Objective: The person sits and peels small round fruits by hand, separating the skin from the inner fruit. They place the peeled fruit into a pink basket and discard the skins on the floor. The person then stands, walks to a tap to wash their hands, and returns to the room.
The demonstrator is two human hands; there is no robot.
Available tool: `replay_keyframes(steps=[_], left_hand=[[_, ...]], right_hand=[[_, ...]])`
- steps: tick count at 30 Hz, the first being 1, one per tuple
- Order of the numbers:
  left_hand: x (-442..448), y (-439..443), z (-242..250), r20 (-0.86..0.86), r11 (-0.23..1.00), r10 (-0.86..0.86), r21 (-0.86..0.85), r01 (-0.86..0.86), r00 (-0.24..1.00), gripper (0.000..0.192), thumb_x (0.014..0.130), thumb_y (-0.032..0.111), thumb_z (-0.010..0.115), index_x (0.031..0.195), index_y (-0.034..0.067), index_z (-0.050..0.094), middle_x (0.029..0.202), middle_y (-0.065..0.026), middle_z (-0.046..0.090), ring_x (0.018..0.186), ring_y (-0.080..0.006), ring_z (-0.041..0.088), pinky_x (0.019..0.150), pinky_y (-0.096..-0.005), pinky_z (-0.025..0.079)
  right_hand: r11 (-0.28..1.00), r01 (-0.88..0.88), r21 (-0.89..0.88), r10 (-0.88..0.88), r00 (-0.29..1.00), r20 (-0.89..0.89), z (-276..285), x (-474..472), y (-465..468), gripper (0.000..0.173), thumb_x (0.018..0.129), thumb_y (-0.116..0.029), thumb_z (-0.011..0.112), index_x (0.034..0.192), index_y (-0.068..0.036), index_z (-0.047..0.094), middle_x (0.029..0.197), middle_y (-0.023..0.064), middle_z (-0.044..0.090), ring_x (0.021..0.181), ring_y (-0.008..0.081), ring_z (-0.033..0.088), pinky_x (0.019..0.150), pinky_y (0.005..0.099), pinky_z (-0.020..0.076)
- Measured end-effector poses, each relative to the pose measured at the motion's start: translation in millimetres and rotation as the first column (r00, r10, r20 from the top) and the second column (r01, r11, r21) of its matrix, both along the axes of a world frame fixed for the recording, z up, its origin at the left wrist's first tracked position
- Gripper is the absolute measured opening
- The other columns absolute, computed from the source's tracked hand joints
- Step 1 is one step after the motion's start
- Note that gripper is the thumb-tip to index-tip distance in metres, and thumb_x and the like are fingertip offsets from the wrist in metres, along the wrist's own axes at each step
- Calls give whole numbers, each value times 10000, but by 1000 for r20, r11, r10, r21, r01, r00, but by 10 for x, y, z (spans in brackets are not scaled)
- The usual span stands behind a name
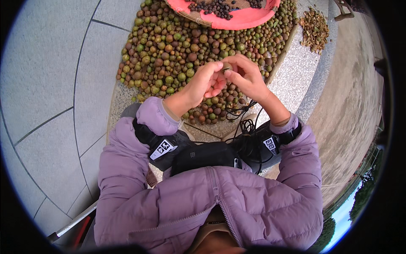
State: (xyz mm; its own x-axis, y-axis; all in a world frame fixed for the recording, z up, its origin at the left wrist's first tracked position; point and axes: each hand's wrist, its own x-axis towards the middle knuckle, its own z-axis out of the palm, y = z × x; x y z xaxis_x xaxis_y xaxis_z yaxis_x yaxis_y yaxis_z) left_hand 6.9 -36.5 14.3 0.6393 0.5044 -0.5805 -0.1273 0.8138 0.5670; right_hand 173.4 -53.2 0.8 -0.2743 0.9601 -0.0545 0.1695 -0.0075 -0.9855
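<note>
Between my two hands is a small round brown-green fruit, likely a tea-oil camellia fruit, with a dark split line across it. My left hand touches its left side with the thumb, the other fingers curled below. My right hand pinches it between the thumb and bent fingers. Beneath and beyond both hands spreads a large heap of similar green, brown and reddish fruits. Past the heap, a round woven basket with a pink lining holds dark seeds.
A pile of split brown husks lies on the speckled stone ledge at right. Black cables hang by my right knee. A black pouch rests at my lap. Grey paving stretches left; a stool leg stands far right.
</note>
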Motion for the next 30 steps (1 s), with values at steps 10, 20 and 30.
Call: replay_keyframes(steps=[10, 20, 30], left_hand=[[62, 10, 38, -51, 995, 48, 93, -44, 998, 340, 897, 391, 336, 932, 75, 455, 617, 9, 411, 445, -39, 348, 341, -157, 215], [46, 23, 54, -209, 983, -45, 165, 80, 977, 386, 861, 411, 436, 737, 54, 516, 551, 40, 397, 417, -23, 314, 355, -176, 229], [69, -41, -43, -182, 986, -16, 158, 45, 983, 431, 862, 433, 418, 668, 57, 501, 482, 50, 353, 376, -25, 279, 340, -184, 213]], right_hand=[[951, 40, -307, -93, 983, -160, 74, -33, -12, 303, 777, -141, 557, 1041, 2, 521, 665, 1, 522, 545, 49, 475, 504, 195, 397], [995, -39, -88, 45, 996, 73, 212, -43, 10, 261, 745, -70, 479, 989, 11, 524, 700, 102, 564, 616, 153, 550, 574, 272, 445], [982, -104, -160, 117, 991, 71, 153, -76, -39, 229, 774, -73, 421, 984, 7, 461, 757, 173, 556, 690, 285, 570, 621, 341, 450]])
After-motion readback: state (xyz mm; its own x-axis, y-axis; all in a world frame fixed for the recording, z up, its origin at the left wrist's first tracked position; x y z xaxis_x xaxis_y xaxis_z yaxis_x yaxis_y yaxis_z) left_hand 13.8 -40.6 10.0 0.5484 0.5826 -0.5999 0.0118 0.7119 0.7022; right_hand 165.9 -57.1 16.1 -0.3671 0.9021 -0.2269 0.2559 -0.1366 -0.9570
